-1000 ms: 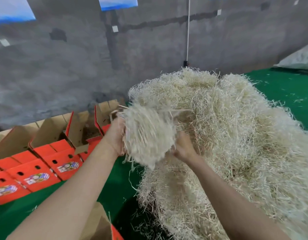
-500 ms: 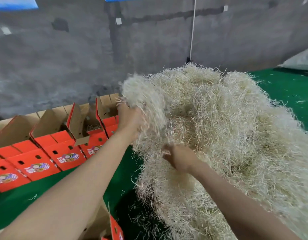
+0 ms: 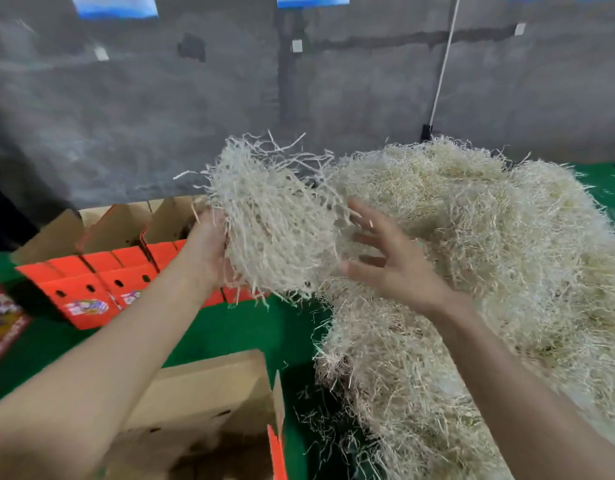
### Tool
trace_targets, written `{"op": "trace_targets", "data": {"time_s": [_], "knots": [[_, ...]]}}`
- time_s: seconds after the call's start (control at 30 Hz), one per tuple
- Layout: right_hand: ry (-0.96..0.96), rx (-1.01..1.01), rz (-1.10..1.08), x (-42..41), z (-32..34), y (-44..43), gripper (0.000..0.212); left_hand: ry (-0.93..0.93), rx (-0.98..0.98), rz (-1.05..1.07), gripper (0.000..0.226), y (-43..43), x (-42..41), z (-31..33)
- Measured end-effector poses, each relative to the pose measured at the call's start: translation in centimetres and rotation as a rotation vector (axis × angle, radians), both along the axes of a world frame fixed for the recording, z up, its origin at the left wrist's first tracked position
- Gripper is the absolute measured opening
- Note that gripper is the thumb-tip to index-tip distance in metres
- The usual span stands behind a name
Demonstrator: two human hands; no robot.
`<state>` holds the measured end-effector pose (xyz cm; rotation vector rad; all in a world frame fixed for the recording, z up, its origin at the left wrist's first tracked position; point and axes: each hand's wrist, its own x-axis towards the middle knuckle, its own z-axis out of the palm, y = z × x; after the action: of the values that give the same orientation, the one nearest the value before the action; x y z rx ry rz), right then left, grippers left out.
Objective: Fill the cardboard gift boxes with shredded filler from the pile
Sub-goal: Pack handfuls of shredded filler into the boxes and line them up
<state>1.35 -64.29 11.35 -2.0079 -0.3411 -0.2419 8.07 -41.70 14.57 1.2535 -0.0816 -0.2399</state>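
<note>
The clump (image 3: 275,223) has come away from the pile (image 3: 489,258). Half a second ago it lay against the heap's top. Now it is up in the air to the left, with only a few stray strands bridging back. The right hand (image 3: 394,271) has left the heap, where it was dug in, and sits just beside the clump with its fingers spread and straight, gripping nothing. The left hand (image 3: 209,252) grasps the clump from below and behind, its fingers buried in the strands.

The filler looks very light, springy and tangled. It should squash easily and shed loose threads, and it is likely to snag on the pile. A broad scoop from under the middle, with the free hand cupping the far side, ought to carry it better than a pinch at the edge, which would pull off only a wisp.

A row of red gift boxes (image 3: 91,282) stands at the left on the green surface (image 3: 230,327) with brown flaps raised, and their front walls hide the insides. The near box (image 3: 202,393) lies open below the left arm. Its bottom is dark, and as far as the shadow allows, it seems to hold no filler yet.
</note>
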Motion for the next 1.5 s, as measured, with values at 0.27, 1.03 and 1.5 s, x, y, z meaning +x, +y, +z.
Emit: {"op": "trace_targets", "data": {"time_s": [0.27,1.03,1.5], "knots": [[0.189,-0.09,0.587,-2.0,-4.7,14.2,0.121,0.258,0.401,-0.112,0.074,12.4,-7.0,-6.6],[1.004,0.348,-0.146,-7.3,-14.2,22.1,0.011,0.71,0.126,-0.141,0.061,23.3,-10.8,-18.4],[1.114,0.258,-0.014,-7.3,-14.9,24.6,0.059,0.681,0.244,-0.324,0.115,21.1,-11.2,-18.7]]}}
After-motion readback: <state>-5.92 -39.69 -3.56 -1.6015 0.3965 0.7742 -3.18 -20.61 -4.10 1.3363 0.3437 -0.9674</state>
